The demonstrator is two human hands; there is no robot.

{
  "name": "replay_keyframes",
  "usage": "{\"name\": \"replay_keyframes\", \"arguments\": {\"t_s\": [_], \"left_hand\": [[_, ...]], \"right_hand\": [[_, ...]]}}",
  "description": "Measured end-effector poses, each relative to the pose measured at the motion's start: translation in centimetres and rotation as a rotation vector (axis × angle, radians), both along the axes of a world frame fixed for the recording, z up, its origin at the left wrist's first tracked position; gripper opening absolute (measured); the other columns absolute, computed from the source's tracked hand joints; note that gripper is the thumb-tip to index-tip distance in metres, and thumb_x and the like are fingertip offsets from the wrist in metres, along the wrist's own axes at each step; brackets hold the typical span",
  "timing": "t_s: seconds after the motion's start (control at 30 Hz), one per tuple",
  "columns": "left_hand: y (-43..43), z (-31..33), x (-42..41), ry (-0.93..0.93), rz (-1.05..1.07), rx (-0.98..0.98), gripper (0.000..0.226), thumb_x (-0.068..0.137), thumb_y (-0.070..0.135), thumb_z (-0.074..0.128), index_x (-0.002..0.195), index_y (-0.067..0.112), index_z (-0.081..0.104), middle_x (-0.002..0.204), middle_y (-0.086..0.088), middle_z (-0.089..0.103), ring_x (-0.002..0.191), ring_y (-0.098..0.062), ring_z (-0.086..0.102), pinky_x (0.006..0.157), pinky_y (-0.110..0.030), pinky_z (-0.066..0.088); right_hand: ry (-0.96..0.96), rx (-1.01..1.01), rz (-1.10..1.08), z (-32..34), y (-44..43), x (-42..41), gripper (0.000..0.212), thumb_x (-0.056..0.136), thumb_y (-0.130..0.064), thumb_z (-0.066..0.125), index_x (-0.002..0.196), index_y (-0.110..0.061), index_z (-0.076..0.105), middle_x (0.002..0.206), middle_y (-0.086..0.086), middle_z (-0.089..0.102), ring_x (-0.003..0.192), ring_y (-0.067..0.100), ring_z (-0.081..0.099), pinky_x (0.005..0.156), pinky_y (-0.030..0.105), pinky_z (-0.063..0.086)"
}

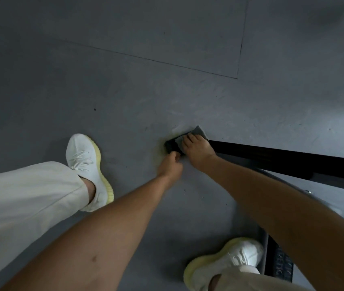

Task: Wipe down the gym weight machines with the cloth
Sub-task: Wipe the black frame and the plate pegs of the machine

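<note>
The grey floor (125, 59) takes up most of what you see here, matte and scuffed, with thin seams running between its panels. Pale loose trousers (24, 196) come in from the lower left. A long black bar of the weight machine (282, 158) lies low along the floor, running from the right edge to a blunt end near the middle. Beside it at the lower right is a dark footplate (282, 267) with blurred lettering. One white shoe with a yellowish sole (87, 162) is planted on the left, the other (230, 259) next to the footplate.

The right hand (197, 150) lies over the bar's end, fingers spread and pressing the cloth down. The left hand (170, 166) is curled up against the end of the bar; I cannot tell whether it grips anything.

The cloth (199, 131) is small, grey and folded. It is draped over the bar's end, with one corner poking out past the fingertips.
</note>
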State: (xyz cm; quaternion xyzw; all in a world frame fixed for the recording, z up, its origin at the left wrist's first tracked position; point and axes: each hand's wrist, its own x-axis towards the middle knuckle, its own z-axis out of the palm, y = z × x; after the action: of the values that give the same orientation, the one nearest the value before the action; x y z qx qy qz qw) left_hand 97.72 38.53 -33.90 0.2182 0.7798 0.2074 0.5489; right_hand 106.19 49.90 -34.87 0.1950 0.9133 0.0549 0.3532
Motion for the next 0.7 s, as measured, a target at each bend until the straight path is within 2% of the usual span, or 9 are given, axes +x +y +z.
{"name": "replay_keyframes", "arguments": {"t_s": [0.13,0.2,0.27,0.33,0.4,0.47,0.57,0.63,0.7], "left_hand": [[1.6,1.5,1.2,-0.330,0.323,0.074,0.046,0.102,0.009,0.041,0.144,0.021,0.054,0.134,-0.002,0.063,0.112,-0.017,0.059,0.081,-0.031,0.047],[2.5,2.5,3.0,-0.474,0.474,0.037,0.032,0.105,0.015,0.040,0.127,0.022,0.063,0.114,-0.002,0.070,0.098,-0.014,0.064,0.078,-0.029,0.051],[3.4,2.5,4.7,-0.620,0.641,0.022,0.031,0.105,0.025,0.042,0.120,0.017,0.067,0.110,-0.006,0.072,0.098,-0.017,0.068,0.080,-0.029,0.053],[4.1,1.9,6.0,-0.735,0.759,0.063,0.040,0.105,0.034,0.043,0.126,0.010,0.067,0.119,-0.012,0.072,0.109,-0.022,0.068,0.086,-0.029,0.053],[5.1,1.9,6.8,-0.751,0.835,0.072,0.046,0.107,0.042,0.044,0.127,0.006,0.066,0.122,-0.013,0.071,0.108,-0.023,0.068,0.078,-0.028,0.054],[6.6,2.1,7.3,-0.721,0.906,0.075,0.050,0.107,0.049,0.045,0.134,0.011,0.060,0.128,-0.013,0.067,0.108,-0.027,0.067,0.071,-0.031,0.055],[9.1,0.2,8.8,-0.549,0.957,0.032,0.043,0.104,0.052,0.048,0.133,0.022,0.059,0.132,-0.010,0.065,0.110,-0.030,0.067,0.078,-0.043,0.062],[10.2,0.4,10.3,-0.513,0.941,0.022,0.050,0.105,0.051,0.040,0.141,0.021,0.056,0.143,-0.009,0.060,0.125,-0.031,0.062,0.099,-0.050,0.057],[10.0,3.7,12.2,-0.537,0.892,0.004,0.062,0.106,0.053,0.028,0.153,0.016,0.045,0.153,-0.008,0.050,0.139,-0.030,0.052,0.112,-0.046,0.047]], "right_hand": [[0.124,-0.009,0.007,1.4,-1.6,2.2,0.043,0.103,-0.025,0.046,0.143,-0.012,0.056,0.145,0.011,0.054,0.131,0.033,0.045,0.108,0.041,0.038],[0.123,0.027,0.004,2.2,-2.8,3.9,0.049,0.103,-0.025,0.048,0.150,-0.010,0.049,0.160,0.019,0.039,0.145,0.037,0.033,0.117,0.042,0.031],[0.178,-0.010,-0.035,2.9,-3.5,5.0,0.057,0.102,-0.023,0.054,0.155,-0.005,0.042,0.168,0.019,0.026,0.156,0.036,0.017,0.127,0.042,0.019],[0.395,-0.144,-0.124,3.8,-3.8,6.1,0.058,0.089,-0.010,0.069,0.145,0.000,0.054,0.157,0.018,0.045,0.151,0.036,0.032,0.124,0.045,0.032],[0.641,-0.250,-0.244,4.5,-3.9,8.7,0.048,0.076,0.001,0.074,0.124,0.001,0.070,0.131,0.017,0.065,0.127,0.036,0.058,0.097,0.048,0.058],[0.789,-0.226,-0.370,5.8,-4.3,11.4,0.031,0.079,-0.003,0.063,0.108,-0.007,0.075,0.110,0.011,0.071,0.105,0.033,0.067,0.073,0.043,0.062],[0.773,-0.199,-0.740,8.2,-5.3,14.7,0.029,0.090,-0.007,0.056,0.106,-0.016,0.078,0.113,0.005,0.075,0.104,0.030,0.070,0.084,0.037,0.058],[0.681,-0.216,-0.956,8.9,-5.4,16.4,0.030,0.095,-0.011,0.054,0.110,-0.021,0.079,0.120,0.003,0.074,0.108,0.028,0.068,0.089,0.035,0.055],[0.642,-0.252,-1.105,9.5,-5.6,18.1,0.032,0.097,-0.014,0.052,0.109,-0.024,0.079,0.118,0.002,0.075,0.103,0.028,0.069,0.084,0.033,0.055]]}}
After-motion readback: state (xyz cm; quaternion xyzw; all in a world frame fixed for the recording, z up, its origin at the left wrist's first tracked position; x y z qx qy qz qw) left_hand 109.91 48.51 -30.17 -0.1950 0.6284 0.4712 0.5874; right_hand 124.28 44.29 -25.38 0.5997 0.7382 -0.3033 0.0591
